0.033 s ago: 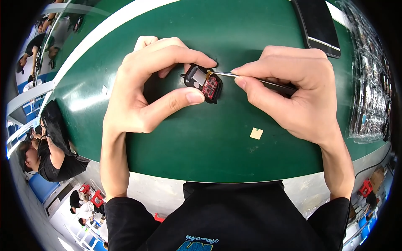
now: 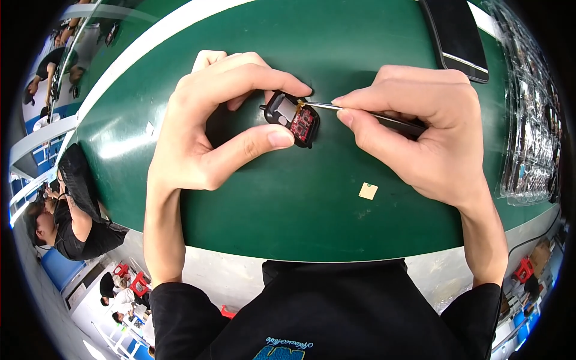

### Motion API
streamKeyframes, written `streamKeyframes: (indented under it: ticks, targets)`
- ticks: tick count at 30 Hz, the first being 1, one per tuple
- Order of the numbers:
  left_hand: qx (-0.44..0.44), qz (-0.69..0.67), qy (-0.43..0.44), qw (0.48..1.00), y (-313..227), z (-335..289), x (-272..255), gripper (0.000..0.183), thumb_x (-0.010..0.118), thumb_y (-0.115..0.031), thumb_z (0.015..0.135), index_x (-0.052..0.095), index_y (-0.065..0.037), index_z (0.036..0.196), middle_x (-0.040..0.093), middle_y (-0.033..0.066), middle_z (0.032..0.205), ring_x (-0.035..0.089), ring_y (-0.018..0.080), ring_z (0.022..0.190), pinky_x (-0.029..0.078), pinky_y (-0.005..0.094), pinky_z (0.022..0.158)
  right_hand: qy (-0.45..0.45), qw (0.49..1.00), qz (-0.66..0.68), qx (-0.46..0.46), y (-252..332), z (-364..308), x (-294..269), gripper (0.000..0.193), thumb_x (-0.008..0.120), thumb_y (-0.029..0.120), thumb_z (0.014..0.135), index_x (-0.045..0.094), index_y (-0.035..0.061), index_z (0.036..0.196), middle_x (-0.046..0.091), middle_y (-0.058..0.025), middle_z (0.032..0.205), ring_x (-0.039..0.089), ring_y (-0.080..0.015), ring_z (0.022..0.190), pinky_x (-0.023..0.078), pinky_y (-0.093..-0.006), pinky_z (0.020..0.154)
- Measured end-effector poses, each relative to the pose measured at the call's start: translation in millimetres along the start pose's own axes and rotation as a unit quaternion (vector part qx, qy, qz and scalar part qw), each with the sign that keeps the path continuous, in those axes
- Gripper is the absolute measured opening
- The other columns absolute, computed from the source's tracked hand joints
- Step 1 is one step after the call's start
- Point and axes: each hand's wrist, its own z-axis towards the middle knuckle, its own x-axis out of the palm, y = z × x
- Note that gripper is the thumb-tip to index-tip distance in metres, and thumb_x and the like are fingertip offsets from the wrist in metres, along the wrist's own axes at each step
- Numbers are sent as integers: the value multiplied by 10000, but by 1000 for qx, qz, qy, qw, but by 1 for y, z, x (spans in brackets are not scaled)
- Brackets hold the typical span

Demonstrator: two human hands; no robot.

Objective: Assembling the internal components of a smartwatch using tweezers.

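Between the thumb and fingers of my left hand (image 2: 207, 123) is a small black electronic device (image 2: 292, 120), its casing uncovered. Inside it show a silvery grey block, a round light disc and a red circuit board (image 2: 302, 125). A yellowish-brown flexible strip (image 2: 300, 105) lies at the board's upper end. My right hand (image 2: 423, 123) is closed around metal tweezers (image 2: 384, 118) with a dark rear part. Their tip touches or nearly touches the yellowish strip; I cannot tell whether they grip it. The device's underside is hidden.
A small cream-coloured square (image 2: 368, 191) lies on the green table (image 2: 270, 222), nearer me. A black flat object (image 2: 457, 42) rests at the far right. Stacked clear plastic trays (image 2: 531, 120) line the right edge. Another person (image 2: 78, 222) sits beyond the table's left edge.
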Motion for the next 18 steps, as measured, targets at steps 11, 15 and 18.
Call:
streamKeyframes:
  ticks: [11,15,18]
  targets:
    - [38,-4,-8,999,0,1,1,505,843,-373,759,821,-8,1108,750,57,914,495,177,776,341,351,830,-3,1000,-5,-27,-2,-1,5,190,796,-84,838,858,-5,998,687,-58,693,595,-94,576,379,-263,526]
    - [58,16,-5,998,0,2,1,485,842,-372,777,819,-8,1098,758,68,903,521,189,765,345,354,813,-7,1000,-8,-19,1,-2,5,190,796,-85,834,858,-4,994,686,-57,688,598,-96,566,380,-261,519]
    - [60,17,-7,998,2,3,2,478,841,-372,783,819,-8,1091,749,66,889,528,193,766,346,354,809,-5,1000,-15,-15,1,-1,3,192,795,-88,832,858,-4,993,683,-55,681,595,-94,559,379,-264,514]
